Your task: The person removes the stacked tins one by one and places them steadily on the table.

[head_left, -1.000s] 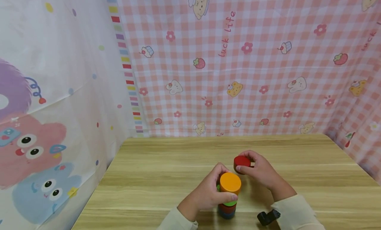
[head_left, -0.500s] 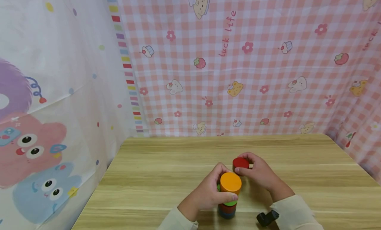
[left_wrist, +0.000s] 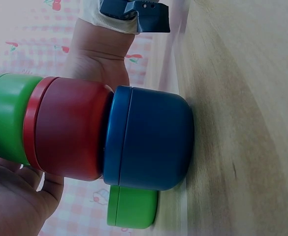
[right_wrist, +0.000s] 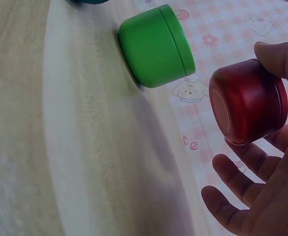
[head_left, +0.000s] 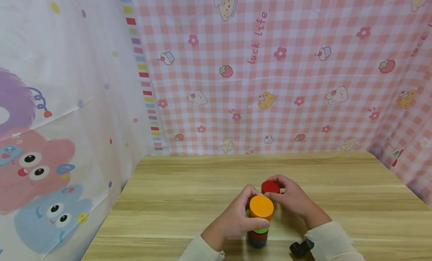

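Note:
A stack of round lidded tins stands upright on the wooden table: blue (left_wrist: 151, 137) at the bottom, then red (left_wrist: 72, 129), green (left_wrist: 11, 118) and orange (head_left: 261, 207) on top. My left hand (head_left: 236, 218) grips the stack's upper part, thumb across the front around the green and orange tins. Behind it, my right hand (head_left: 291, 197) pinches another red tin (right_wrist: 247, 103) between thumb and fingers, raised off the table, other fingers spread. A second green tin (right_wrist: 156, 46) stands on the table lower than the held one; the stack and hands hide it in the head view.
The wooden table (head_left: 182, 201) runs back to a pink checked cloth (head_left: 209, 88). A white cartoon-print cloth (head_left: 84, 126) hangs at the left. A black device (head_left: 301, 248) sits at the right sleeve.
My right hand has moved a little left with the red tin, closer behind the stack. My left hand and the stack have stayed in place.

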A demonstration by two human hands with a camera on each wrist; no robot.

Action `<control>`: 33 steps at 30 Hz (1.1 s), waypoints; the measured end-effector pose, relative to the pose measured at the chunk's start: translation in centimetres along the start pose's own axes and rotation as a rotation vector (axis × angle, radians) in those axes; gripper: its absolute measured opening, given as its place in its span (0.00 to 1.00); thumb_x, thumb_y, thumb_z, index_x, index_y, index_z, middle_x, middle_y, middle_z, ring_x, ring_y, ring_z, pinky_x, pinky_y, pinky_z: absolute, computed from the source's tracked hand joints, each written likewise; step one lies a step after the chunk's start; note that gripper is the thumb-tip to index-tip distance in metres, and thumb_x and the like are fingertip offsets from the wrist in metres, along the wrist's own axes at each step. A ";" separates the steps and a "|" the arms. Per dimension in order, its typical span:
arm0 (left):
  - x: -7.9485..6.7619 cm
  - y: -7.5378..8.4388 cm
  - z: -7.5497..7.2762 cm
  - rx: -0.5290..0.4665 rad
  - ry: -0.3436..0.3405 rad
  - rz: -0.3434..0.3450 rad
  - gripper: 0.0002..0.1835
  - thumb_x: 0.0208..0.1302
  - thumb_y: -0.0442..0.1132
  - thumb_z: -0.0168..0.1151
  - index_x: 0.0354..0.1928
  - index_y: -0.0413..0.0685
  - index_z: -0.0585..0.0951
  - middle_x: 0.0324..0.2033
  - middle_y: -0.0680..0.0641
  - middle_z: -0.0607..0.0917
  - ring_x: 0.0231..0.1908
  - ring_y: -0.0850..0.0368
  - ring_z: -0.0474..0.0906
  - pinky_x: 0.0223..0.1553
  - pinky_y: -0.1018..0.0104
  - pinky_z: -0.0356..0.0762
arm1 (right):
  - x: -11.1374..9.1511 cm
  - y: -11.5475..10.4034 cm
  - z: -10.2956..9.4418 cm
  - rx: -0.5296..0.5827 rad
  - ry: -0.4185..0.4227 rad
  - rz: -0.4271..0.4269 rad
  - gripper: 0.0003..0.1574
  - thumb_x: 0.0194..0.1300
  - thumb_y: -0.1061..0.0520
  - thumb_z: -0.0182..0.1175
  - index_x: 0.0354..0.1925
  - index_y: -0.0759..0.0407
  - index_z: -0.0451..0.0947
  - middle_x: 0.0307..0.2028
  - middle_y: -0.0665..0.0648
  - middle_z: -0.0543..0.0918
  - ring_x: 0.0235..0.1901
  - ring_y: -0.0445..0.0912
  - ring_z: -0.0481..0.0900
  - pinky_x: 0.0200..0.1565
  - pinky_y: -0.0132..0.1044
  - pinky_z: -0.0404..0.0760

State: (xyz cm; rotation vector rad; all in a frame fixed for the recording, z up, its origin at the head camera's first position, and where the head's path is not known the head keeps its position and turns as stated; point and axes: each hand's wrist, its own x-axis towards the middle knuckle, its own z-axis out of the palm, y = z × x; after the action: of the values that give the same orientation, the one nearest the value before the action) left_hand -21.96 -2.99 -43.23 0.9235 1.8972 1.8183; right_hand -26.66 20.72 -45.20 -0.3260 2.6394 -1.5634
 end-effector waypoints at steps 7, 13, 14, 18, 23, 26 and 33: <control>0.0 0.0 0.0 0.002 0.000 -0.006 0.27 0.63 0.36 0.72 0.59 0.47 0.68 0.50 0.57 0.81 0.52 0.62 0.81 0.60 0.66 0.78 | -0.1 0.1 0.2 0.002 -0.014 0.010 0.30 0.69 0.53 0.71 0.63 0.64 0.75 0.56 0.62 0.83 0.49 0.52 0.80 0.51 0.42 0.82; 0.0 0.1 0.0 -0.006 -0.003 -0.004 0.27 0.64 0.36 0.72 0.60 0.47 0.68 0.50 0.57 0.81 0.52 0.62 0.81 0.61 0.66 0.78 | 0.0 0.4 0.3 -0.012 -0.021 0.024 0.31 0.69 0.52 0.70 0.64 0.63 0.75 0.59 0.62 0.82 0.52 0.52 0.80 0.56 0.48 0.83; 0.0 0.1 0.0 -0.008 -0.003 -0.005 0.27 0.64 0.36 0.71 0.60 0.47 0.68 0.50 0.57 0.81 0.52 0.62 0.81 0.61 0.66 0.78 | 0.0 0.5 0.4 -0.011 -0.023 0.024 0.31 0.69 0.52 0.70 0.64 0.63 0.75 0.59 0.62 0.82 0.53 0.53 0.80 0.56 0.49 0.83; 0.0 0.1 0.0 -0.010 0.000 -0.008 0.27 0.64 0.36 0.72 0.59 0.47 0.68 0.50 0.57 0.81 0.51 0.62 0.81 0.60 0.66 0.78 | 0.1 0.7 0.4 -0.017 -0.033 0.030 0.33 0.69 0.50 0.71 0.65 0.62 0.75 0.59 0.62 0.82 0.53 0.53 0.81 0.58 0.51 0.83; 0.0 0.0 0.0 -0.013 0.001 -0.009 0.27 0.64 0.35 0.72 0.59 0.47 0.68 0.50 0.57 0.81 0.51 0.62 0.81 0.60 0.66 0.78 | 0.2 0.8 0.4 -0.023 -0.036 0.045 0.35 0.68 0.48 0.73 0.66 0.60 0.75 0.60 0.60 0.82 0.53 0.52 0.81 0.59 0.51 0.83; 0.0 0.0 0.0 -0.018 -0.002 -0.004 0.28 0.64 0.35 0.72 0.60 0.45 0.67 0.50 0.57 0.81 0.51 0.62 0.81 0.61 0.66 0.78 | 0.2 1.0 0.4 -0.029 -0.042 0.041 0.36 0.67 0.48 0.73 0.67 0.61 0.75 0.60 0.60 0.82 0.52 0.52 0.82 0.59 0.51 0.83; 0.0 0.0 0.0 -0.027 -0.007 0.003 0.28 0.64 0.35 0.72 0.60 0.46 0.67 0.50 0.57 0.81 0.51 0.63 0.81 0.61 0.65 0.78 | 0.3 1.2 0.4 -0.044 -0.065 0.024 0.37 0.67 0.50 0.74 0.67 0.64 0.75 0.57 0.60 0.84 0.49 0.50 0.81 0.55 0.48 0.84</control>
State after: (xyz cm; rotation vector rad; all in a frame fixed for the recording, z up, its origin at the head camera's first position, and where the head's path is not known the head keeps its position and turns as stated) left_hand -21.95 -2.98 -43.22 0.9236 1.8634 1.8352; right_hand -27.03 20.85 -46.45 -0.3406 2.6210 -1.4642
